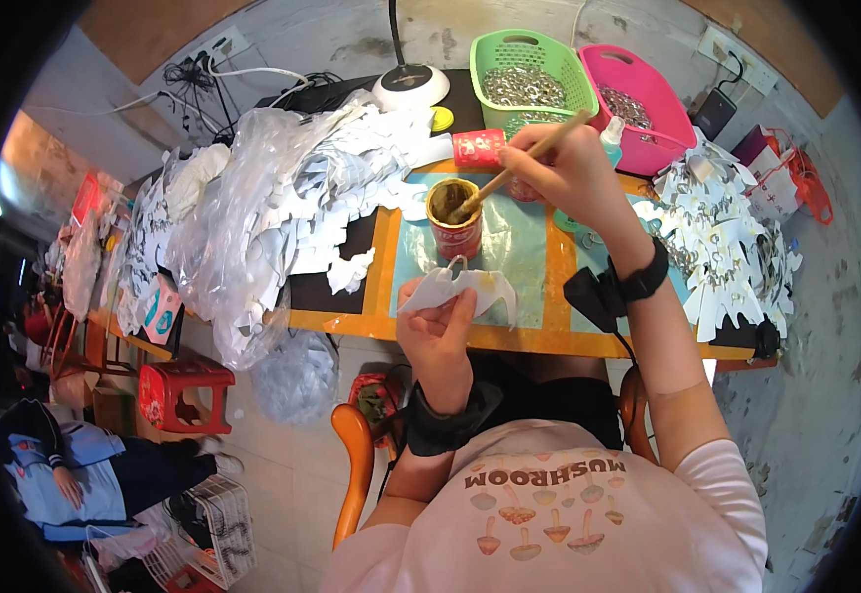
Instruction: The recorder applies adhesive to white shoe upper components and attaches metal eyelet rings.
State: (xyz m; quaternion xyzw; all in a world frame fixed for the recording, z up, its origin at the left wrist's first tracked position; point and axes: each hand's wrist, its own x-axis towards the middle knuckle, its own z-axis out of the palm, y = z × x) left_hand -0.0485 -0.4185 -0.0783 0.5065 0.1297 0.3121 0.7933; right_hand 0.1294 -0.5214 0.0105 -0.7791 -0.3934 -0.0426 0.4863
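My left hand (pixel 435 331) pinches a white cut-out piece (pixel 438 289) with curved, pointed edges, near the table's front edge. A small metal loop (pixel 458 263) shows at its top, and a yellowish smear marks its right part. My right hand (pixel 576 163) grips a brush by its wooden handle (pixel 495 185). The brush's lower end reaches into an open red can (pixel 457 240), whose rim and inside are coated with yellow-brown paste; its tip is hidden there. The can stands upright on a light-blue sheet (pixel 519 259), just beyond the white piece.
White cut-outs and clear plastic (pixel 297 183) heap up on the left; cut-outs with metal parts (pixel 732 242) pile on the right. Green (pixel 532 61) and pink (pixel 638 74) baskets of metal parts stand behind. A red can (pixel 478 148) lies beyond. Another person (pixel 75 465) is at lower left.
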